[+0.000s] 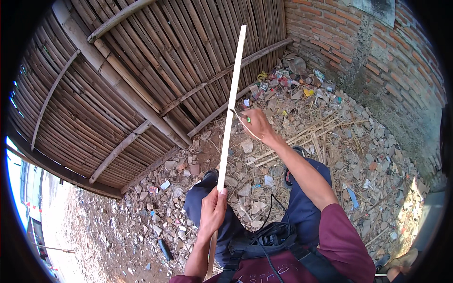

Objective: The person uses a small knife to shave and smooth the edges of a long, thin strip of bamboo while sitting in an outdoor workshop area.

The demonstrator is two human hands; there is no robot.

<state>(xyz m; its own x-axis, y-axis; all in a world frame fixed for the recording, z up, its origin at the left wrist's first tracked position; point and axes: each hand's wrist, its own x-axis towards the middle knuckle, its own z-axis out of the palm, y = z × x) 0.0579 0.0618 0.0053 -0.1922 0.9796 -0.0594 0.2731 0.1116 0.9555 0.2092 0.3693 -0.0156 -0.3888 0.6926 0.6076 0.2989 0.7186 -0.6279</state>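
Observation:
A long pale bamboo strip [228,137] stands tilted in front of me, its far end reaching up before the bamboo wall. My left hand [213,211] is closed round its lower part, the thumb lying along it. Beyond, my right hand [255,124] grips a small knife [242,115]; its dark blade meets the strip's right edge, and a bit of green shows at the fingers. Most of the knife is hidden in the fist. From the cutting point a thin shaving [251,134] curls down under the right hand.
Rubble, dry stalks and litter [302,92] cover the ground. Split bamboo pieces [316,134] lie to the right of my right hand. A bamboo-slat wall [188,56] rises at the left and ahead, a brick wall [330,33] at the far right. A person's hand [403,264] shows at lower right.

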